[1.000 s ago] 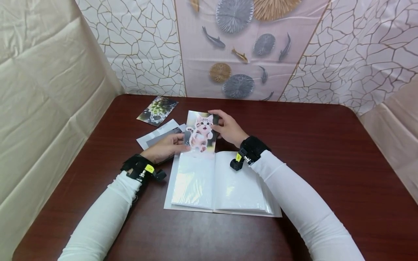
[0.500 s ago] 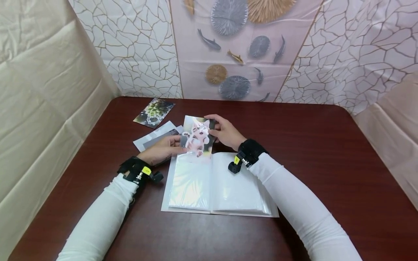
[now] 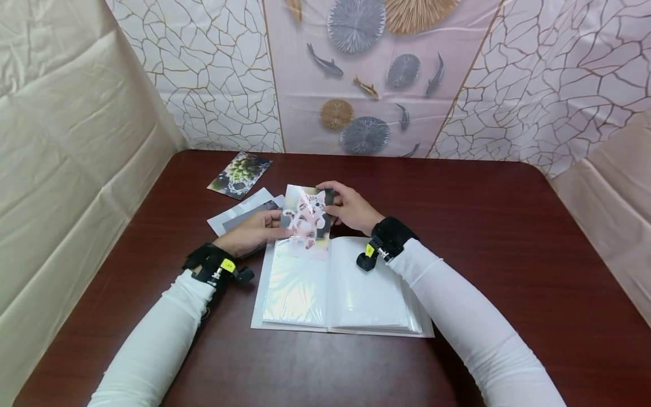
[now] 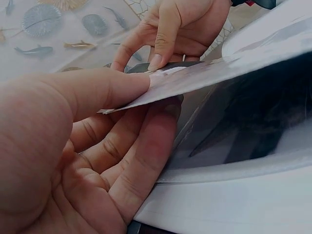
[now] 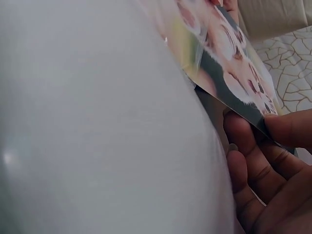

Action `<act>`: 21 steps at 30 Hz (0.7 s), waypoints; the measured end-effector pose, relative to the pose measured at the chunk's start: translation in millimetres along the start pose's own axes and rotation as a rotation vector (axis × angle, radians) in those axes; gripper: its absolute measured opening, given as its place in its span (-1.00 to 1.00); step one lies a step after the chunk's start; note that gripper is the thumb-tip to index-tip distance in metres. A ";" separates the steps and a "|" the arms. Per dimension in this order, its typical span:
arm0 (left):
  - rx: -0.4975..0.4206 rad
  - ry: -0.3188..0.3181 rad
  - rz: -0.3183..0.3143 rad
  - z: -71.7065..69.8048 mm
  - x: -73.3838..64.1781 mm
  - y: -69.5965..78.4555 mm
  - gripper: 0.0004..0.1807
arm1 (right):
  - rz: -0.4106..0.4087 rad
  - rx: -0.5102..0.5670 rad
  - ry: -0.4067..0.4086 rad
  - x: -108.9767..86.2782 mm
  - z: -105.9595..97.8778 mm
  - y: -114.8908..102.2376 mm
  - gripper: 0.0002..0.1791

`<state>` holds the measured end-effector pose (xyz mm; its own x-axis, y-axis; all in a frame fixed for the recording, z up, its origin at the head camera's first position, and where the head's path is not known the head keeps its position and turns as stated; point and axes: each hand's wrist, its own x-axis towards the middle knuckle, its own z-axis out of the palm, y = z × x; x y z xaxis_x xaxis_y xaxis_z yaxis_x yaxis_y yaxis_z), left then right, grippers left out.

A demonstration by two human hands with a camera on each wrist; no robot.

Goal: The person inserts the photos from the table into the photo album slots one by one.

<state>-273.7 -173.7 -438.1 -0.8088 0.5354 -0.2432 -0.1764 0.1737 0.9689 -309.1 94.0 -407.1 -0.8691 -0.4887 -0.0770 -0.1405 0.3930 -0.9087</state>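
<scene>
Kitten photo (image 3: 307, 216) partly inside the left pocket (image 3: 295, 288) of the open album (image 3: 370, 288)
My left hand (image 3: 250, 233) pinches its left edge, my right hand (image 3: 354, 208) its upper right side.

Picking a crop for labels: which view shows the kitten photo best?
Head view: the kitten photo faces the camera, nearly whole, its lower end under the clear album pocket. Left wrist: almost edge-on. Right wrist: only part, steeply angled, pinched by the right hand.
</scene>
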 end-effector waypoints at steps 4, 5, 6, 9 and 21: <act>-0.010 0.008 0.001 0.4 -0.2 -0.1 -0.43 | -0.003 0.002 -0.006 0.2 0.0 0.6 -0.44; -0.013 0.011 0.000 0.6 -0.3 -0.1 -0.42 | -0.005 0.003 -0.007 0.3 0.1 1.0 -0.45; -0.014 0.014 0.000 0.8 -0.4 -0.1 -0.42 | -0.005 0.004 -0.009 0.9 0.6 1.8 -0.45; -0.009 0.022 -0.001 1.6 -0.7 -0.4 -0.42 | -0.005 0.004 -0.013 1.2 1.8 3.2 -0.45; 0.015 0.024 -0.003 1.3 -0.7 -0.2 -0.38 | -0.008 -0.008 -0.039 -2.3 1.2 1.7 -0.46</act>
<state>-272.4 -173.0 -438.2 -0.8214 0.5153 -0.2445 -0.1705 0.1873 0.9674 -306.8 94.9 -409.0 -0.8488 -0.5217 -0.0856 -0.1514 0.3952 -0.9060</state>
